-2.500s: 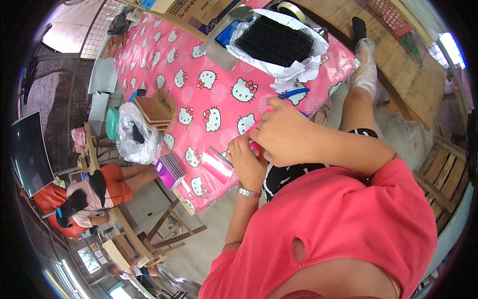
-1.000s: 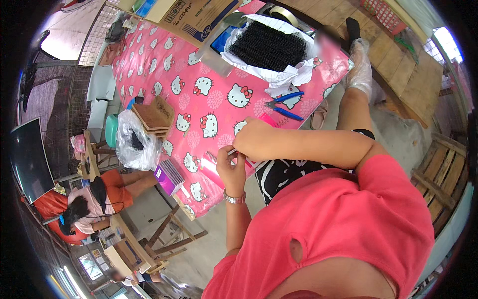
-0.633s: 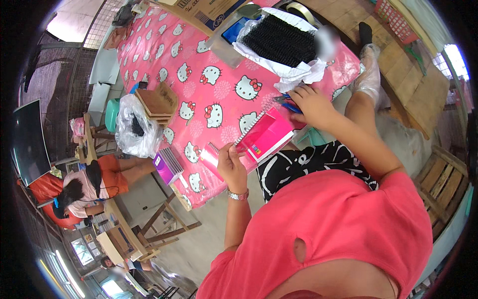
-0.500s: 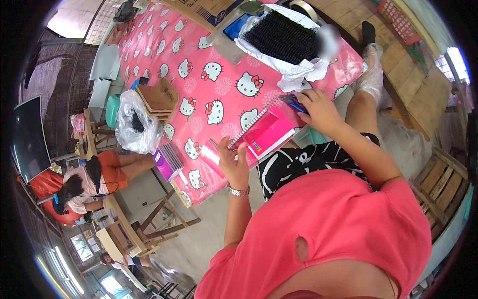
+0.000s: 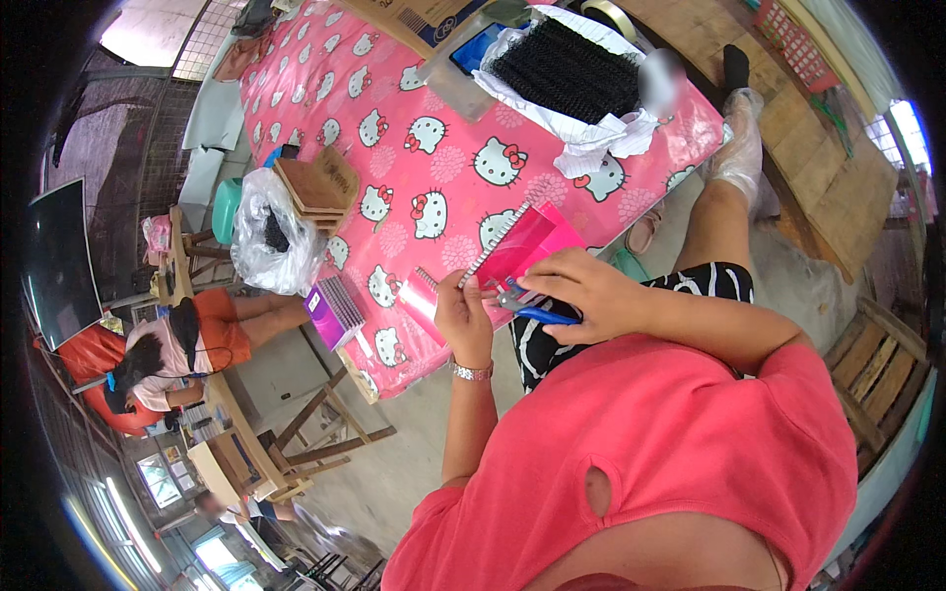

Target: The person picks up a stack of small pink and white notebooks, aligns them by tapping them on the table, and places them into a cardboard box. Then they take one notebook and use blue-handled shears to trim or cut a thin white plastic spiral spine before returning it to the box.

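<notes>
A pink spiral notebook (image 5: 537, 241) lies slanted at the table's near edge, its coil binding (image 5: 498, 239) along the far-left side. My left hand (image 5: 463, 313) pinches the near end of this notebook at the coil. In my right hand (image 5: 581, 291) is a pair of blue-handled pliers (image 5: 544, 315). The pliers' jaws are close to my left fingertips, by the coil's end. A second pink notebook (image 5: 419, 298) lies partly behind my left hand.
Black coils (image 5: 567, 71) lie in white paper at the back right, beside a clear bin (image 5: 458, 89). Purple notebooks (image 5: 333, 313), brown boards (image 5: 317, 184) and a plastic bag (image 5: 258, 241) line the left edge. Another person (image 5: 168, 360) works at left.
My right hand has brought the pliers left and nearer to me, from the notebook's far end to its near end. My left hand has closed on the coil end.
</notes>
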A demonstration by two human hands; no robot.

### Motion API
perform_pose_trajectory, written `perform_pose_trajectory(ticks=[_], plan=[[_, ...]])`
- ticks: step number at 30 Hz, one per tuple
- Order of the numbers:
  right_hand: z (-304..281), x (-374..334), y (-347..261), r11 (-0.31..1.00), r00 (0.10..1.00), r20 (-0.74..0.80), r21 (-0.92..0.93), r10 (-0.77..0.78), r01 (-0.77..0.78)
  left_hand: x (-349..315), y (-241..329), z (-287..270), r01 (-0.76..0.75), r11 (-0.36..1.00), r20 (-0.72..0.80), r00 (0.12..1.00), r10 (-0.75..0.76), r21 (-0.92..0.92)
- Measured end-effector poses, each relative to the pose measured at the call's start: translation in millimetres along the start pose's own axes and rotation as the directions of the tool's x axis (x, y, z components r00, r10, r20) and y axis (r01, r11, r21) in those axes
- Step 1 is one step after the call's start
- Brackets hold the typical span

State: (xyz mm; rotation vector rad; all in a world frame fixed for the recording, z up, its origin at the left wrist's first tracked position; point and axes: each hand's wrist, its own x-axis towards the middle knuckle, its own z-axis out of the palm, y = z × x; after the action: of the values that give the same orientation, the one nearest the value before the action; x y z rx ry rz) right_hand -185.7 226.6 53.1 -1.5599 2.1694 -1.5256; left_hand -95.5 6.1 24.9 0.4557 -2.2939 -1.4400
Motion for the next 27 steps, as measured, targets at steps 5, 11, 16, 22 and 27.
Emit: perform_pose_trajectory(ticks=[5,11,16,22,27], plan=[[13,11,-2,1.0,1.0,0.027,-0.025,-0.001,0.002,2,16,10,0.016,0.982,-0.107,0.994,-0.037,-0.189],[14,20,-8,0.991,0.999,0.015,-0.124,0.046,-0.044,-1,-3,-2,-0.029,1.0,-0.062,0.998,0.029,0.0],[14,26,-13,0.983,0.993,0.074,-0.164,0.092,-0.079,-3,-16,-7,0.035,0.998,0.002,0.999,-0.035,-0.048],[13,31,-24,0.951,0.991,0.093,-0.302,0.1,-0.068,-3,-15,-4,0.051,0.968,-0.021,0.998,-0.058,-0.245],[15,30,-29,0.961,0.96,0.178,-0.209,0.217,-0.179,-3,-14,-3,-0.023,0.996,-0.06,0.998,0.018,-0.083]])
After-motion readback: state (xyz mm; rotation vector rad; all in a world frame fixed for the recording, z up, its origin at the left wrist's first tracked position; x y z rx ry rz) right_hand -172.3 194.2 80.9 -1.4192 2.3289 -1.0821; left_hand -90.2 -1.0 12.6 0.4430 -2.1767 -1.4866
